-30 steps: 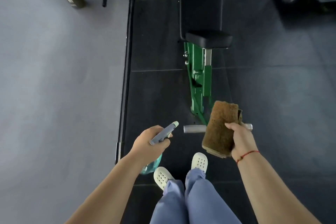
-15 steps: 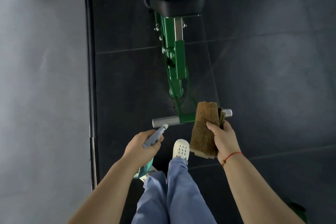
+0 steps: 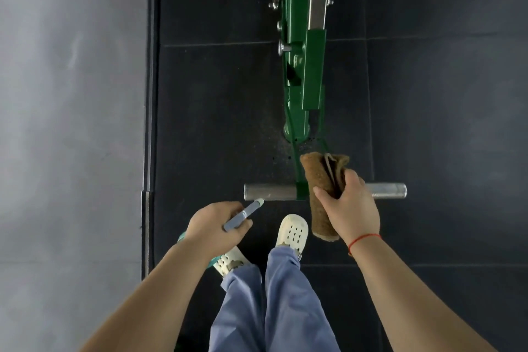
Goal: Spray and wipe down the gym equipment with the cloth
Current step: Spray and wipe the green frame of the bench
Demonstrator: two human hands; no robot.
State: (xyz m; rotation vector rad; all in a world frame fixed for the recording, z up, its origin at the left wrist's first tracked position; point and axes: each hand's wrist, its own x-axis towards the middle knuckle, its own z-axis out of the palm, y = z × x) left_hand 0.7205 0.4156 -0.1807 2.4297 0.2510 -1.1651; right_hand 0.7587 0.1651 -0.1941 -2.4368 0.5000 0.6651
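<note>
Head view: right-hand fingers [image 3: 324, 193] clenched around brown cloth [image 3: 320, 180], left hand [image 3: 213, 227] gripping spray bottle [image 3: 243, 214].

Glossy green frame [image 3: 303, 71], fuzzy cloth [image 3: 321, 180]

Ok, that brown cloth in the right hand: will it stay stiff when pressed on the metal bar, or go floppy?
Probably floppy: the cloth is folded over itself and its lower end hangs below the right hand. It looks thick and fuzzy, so it should likely wrap the metal bar and grip rather than slide. It seems light, pinched in one hand.
</note>
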